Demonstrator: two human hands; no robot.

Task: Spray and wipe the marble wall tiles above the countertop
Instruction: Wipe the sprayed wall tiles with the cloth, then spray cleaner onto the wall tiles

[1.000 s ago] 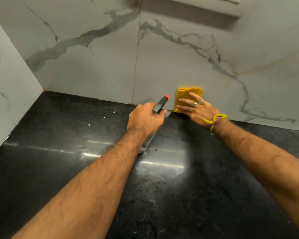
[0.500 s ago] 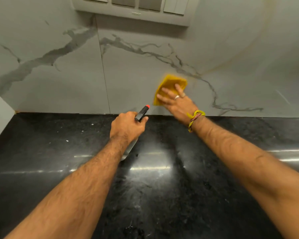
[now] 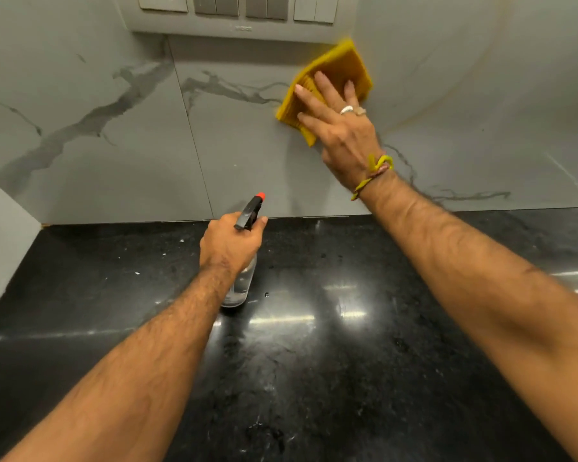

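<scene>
My right hand (image 3: 339,128) presses a folded yellow cloth (image 3: 342,66) flat against the grey-veined marble wall tiles (image 3: 114,135), fingers spread and straight, just under the switch plate. My left hand (image 3: 229,243) grips the neck of a clear spray bottle (image 3: 242,283) that has a black trigger head and a red nozzle tip (image 3: 259,196). The bottle stands on the black countertop (image 3: 314,345) near the wall, its nozzle pointing at the tiles.
A grey switch and socket panel (image 3: 241,15) sits on the wall right above the cloth. A side wall (image 3: 0,245) closes the corner at the left. The glossy countertop carries small white specks and light reflections.
My right hand has slid the cloth up the wall from near the countertop edge to just below the switch panel. The left hand keeps holding the bottle in about the same place.
</scene>
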